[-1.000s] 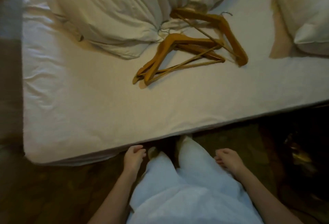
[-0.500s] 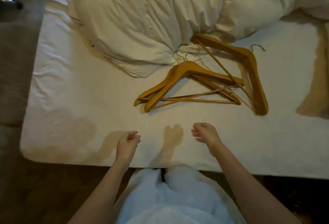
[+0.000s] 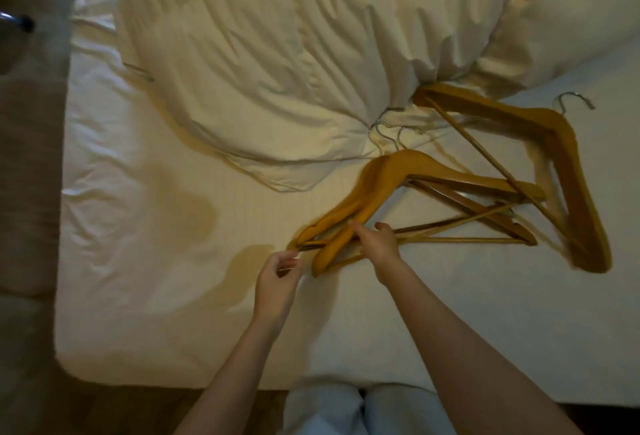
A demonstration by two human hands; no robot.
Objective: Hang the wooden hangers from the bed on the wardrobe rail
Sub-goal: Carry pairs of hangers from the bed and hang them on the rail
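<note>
Clamping right hand grip round wooden hangers at frame centre, likely lifting several together; left hand grip half-curled at tips (hold unclear)

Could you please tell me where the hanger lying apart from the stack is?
The lone hanger lies on the right of the bed in the head view, right of the stacked hangers, one end against the duvet.

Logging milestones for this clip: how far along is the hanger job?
Done: nothing visible; every hanger in view lies on the bed, no rail in view. In hand: right hand grips an arm of the stacked hangers; left hand is at their tips, contact unclear. Left: lift the stack, take the separate hanger by the duvet, hang all.
</note>
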